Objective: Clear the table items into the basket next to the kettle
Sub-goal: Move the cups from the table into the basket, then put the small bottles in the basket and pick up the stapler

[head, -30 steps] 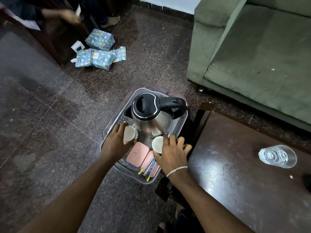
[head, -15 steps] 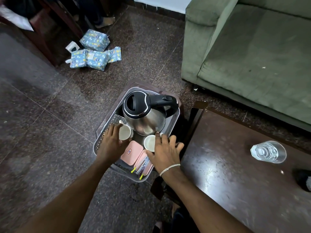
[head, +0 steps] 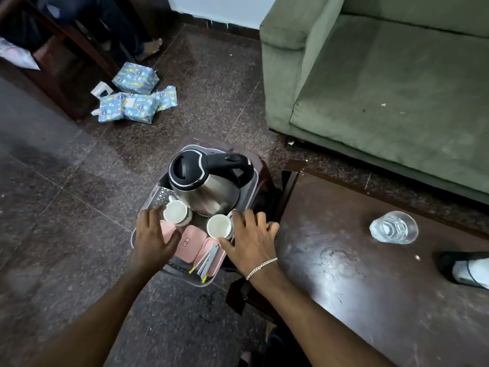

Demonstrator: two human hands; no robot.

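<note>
**Q:** Beside the dark wooden table (head: pixel 370 274), what has changed at the basket (head: pixel 137 234)?

**A:** Both hands have let go. Half a second ago the left hand (head: pixel 152 239) cupped the left white cup (head: pixel 174 211) and the right hand (head: pixel 251 242) the right white cup (head: pixel 219 225); now both are empty, fingers spread, above the basket. The cups stand upright in front of the steel kettle (head: pixel 206 181). That pair is judged delivered.

**Q:** What remains?

**A:** A clear drinking glass (head: pixel 393 227), ribbed and faceted, stands on the scuffed, glossy tabletop, well apart from the basket.

**Q:** Materials in the basket?

**A:** Translucent perforated plastic walls; matte pink rounded-rectangle lids or boxes (head: pixel 191 243); thin sachets with yellow tips (head: pixel 207 262); brushed metal kettle with a black plastic lid.
</note>
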